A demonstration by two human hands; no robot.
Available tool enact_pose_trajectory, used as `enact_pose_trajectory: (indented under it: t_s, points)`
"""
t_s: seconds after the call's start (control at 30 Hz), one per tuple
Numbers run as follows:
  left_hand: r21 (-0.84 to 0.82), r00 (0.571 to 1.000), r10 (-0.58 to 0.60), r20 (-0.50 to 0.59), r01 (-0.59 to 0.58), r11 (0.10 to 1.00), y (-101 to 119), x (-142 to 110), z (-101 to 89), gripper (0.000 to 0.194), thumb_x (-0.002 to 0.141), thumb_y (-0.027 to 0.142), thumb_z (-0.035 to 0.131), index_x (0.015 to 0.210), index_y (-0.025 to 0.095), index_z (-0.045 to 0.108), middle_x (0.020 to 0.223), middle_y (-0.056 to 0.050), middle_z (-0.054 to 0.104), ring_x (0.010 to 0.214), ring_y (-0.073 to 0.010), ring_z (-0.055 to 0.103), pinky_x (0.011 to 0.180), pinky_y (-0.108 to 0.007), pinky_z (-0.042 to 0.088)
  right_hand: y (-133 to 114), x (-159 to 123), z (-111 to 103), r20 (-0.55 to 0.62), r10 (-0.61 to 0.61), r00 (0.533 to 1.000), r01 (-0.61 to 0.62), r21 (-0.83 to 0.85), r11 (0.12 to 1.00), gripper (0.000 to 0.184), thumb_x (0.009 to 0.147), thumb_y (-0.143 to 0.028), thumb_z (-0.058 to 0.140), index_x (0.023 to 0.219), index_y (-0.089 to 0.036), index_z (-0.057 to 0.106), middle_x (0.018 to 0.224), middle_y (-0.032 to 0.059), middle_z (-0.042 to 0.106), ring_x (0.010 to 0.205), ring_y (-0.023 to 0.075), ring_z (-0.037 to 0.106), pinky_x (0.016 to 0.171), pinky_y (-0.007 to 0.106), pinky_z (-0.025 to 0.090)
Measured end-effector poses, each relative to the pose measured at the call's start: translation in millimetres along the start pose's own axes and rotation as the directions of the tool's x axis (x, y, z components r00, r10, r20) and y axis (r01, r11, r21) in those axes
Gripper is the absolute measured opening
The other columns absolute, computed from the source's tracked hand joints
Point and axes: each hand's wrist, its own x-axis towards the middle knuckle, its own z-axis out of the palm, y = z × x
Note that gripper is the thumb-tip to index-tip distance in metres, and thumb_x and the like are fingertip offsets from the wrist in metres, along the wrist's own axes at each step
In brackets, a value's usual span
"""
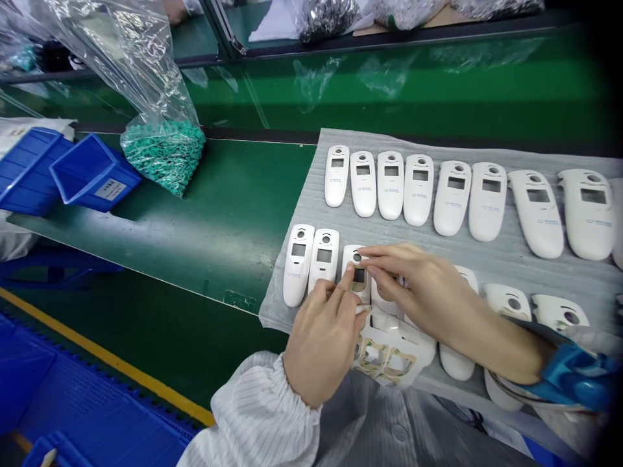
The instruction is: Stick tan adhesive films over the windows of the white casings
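Observation:
Two rows of white plastic device shells (418,188) with small window cut-outs lie on a grey foam sheet (516,263). My left hand (324,334) has its thumb on the window of the third shell (359,272) in the near row and holds a sheet of clear stickers (389,353) under its fingers. My right hand (413,288) reaches across from the right, with its fingers pressed together and its fingertips on that same shell's window. A blue strap (569,376) sits on my right wrist.
Two blue bins (87,172) stand at the left on the green bench (214,220). A clear bag of small green rings (163,152) leans next to them. A green conveyor belt (413,91) runs behind. Blue crates (73,415) lie below at the left.

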Motion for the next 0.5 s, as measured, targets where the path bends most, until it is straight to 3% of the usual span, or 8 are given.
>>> enact_pose_trajectory:
  t_s: [0.13, 0.27, 0.37, 0.5]
  points:
    - [0.023, 1.0, 0.002, -0.014, -0.001, 1.0, 1.4, -0.8, 0.3, 0.019, 0.096, 0.024, 0.04, 0.09, 0.014, 0.055, 0.142, -0.011, 0.046, 0.097, -0.0236, 0.051, 0.082, -0.042, 0.053, 2.7, -4.9, -0.2, -0.113, -0.127, 0.985, 0.107, -0.173, 0.979, 0.03, 0.094, -0.023, 0.045, 0.113, -0.009, 0.065, 0.109, 0.0084, 0.068, 0.097, 0.0226, 0.06, 0.081, 0.036, 0.051]
    - [0.034, 1.0, 0.004, -0.029, -0.003, 0.999, 2.2, -1.5, 1.8, 0.019, 0.096, 0.024, 0.041, 0.088, 0.014, 0.055, 0.141, -0.012, 0.047, 0.096, -0.0235, 0.053, 0.082, -0.043, 0.053, 2.0, -11.0, 1.0, -0.036, -0.283, 0.959, 0.253, -0.35, 0.902, 0.027, 0.09, -0.018, 0.05, 0.112, -0.011, 0.065, 0.118, 0.0114, 0.063, 0.102, 0.0279, 0.055, 0.078, 0.039, 0.048]
    - [0.032, 0.999, 0.002, -0.033, -0.001, 0.999, 2.6, -0.9, 3.1, 0.019, 0.096, 0.023, 0.042, 0.089, 0.013, 0.056, 0.14, -0.013, 0.048, 0.096, -0.0237, 0.053, 0.082, -0.043, 0.053, 0.1, -13.8, 2.1, -0.009, -0.3, 0.954, 0.267, -0.43, 0.862, 0.027, 0.088, -0.016, 0.052, 0.111, -0.014, 0.066, 0.12, 0.0117, 0.062, 0.107, 0.0311, 0.052, 0.079, 0.042, 0.045]
    - [-0.079, 1.0, -0.014, -0.019, 0.012, 0.997, 0.2, -1.7, 1.9, 0.016, 0.095, 0.023, 0.043, 0.095, 0.013, 0.056, 0.14, -0.013, 0.048, 0.1, -0.0244, 0.051, 0.086, -0.045, 0.051, 1.7, -12.5, 2.8, -0.026, -0.235, 0.972, 0.206, -0.394, 0.896, 0.025, 0.089, -0.015, 0.049, 0.106, -0.015, 0.067, 0.118, 0.0107, 0.063, 0.104, 0.0312, 0.052, 0.077, 0.045, 0.045]
